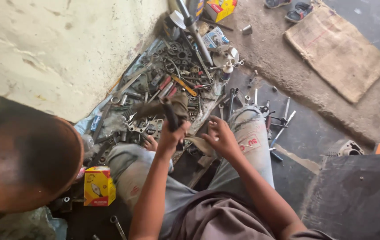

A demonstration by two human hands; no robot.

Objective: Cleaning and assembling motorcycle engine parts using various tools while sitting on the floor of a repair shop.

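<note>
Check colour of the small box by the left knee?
Yellow with red trim, the small box; clearest in the head view.

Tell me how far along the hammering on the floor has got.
Done: nothing finished shows; tools and parts lie scattered by the wall. In hand: the left hand grips a hammer by its dark handle, head raised and blurred; the right hand steadies a small piece low between the knees. Left: the piece is too hidden to judge.
</note>
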